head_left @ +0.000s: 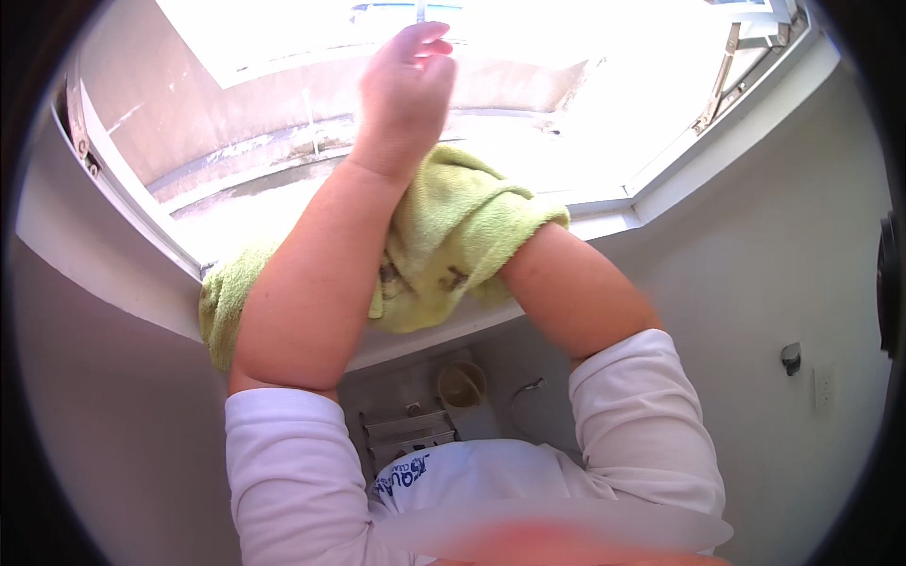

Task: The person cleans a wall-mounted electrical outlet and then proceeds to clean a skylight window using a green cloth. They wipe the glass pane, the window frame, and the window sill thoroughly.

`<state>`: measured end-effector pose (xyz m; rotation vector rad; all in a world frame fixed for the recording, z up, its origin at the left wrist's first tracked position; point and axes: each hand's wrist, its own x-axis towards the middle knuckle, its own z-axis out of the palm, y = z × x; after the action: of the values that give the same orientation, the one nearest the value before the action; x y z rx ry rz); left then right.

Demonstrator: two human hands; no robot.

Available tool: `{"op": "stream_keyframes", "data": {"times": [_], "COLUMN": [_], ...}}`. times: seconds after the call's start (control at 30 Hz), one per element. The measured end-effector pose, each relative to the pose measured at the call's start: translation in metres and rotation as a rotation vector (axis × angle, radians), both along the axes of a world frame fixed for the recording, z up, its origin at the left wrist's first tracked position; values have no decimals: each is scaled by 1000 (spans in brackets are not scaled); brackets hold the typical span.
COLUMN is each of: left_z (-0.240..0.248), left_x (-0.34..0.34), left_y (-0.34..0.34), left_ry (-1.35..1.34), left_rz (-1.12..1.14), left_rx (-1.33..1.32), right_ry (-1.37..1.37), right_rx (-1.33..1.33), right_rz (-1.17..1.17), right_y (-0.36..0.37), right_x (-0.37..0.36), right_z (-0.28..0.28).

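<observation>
My left hand [408, 94] is raised in front of the bright window opening, its fingers curled closed. A thin pale upright piece [421, 11] shows just above the fingers; glare hides whether they grip it. A yellow-green towel [462, 226] with dark smudges drapes over the window sill [604, 223], below and behind my left forearm. My right forearm [576, 292] reaches up to this cloth and passes beneath its fold, so my right hand is hidden. Another part of the towel hangs down on the left, beside my left elbow.
Metal window hinge arms stand at the left [77, 123] and right [722, 85] of the frame. Outside is a weathered concrete ledge [274, 156]. Far below are a bucket [461, 384], a metal rack [411, 429] and a hose [517, 401]. A wall outlet [824, 389] is at right.
</observation>
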<state>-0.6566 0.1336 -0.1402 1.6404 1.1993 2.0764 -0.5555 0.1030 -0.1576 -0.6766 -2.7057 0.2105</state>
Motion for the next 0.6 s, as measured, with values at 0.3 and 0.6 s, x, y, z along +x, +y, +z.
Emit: {"op": "stream_keyframes", "data": {"times": [0.3, 0.6], "left_z": [-4, -24], "left_x": [-12, -19], "left_y": [2, 22], "left_ry": [-8, 730], "left_rz": [60, 540], "left_rx": [-16, 199], "right_ry": [-287, -286], "right_rx": [90, 121], "right_rz": [-257, -391], "right_y": [-73, -159], "right_x": [43, 167], "right_z": [4, -27]}}
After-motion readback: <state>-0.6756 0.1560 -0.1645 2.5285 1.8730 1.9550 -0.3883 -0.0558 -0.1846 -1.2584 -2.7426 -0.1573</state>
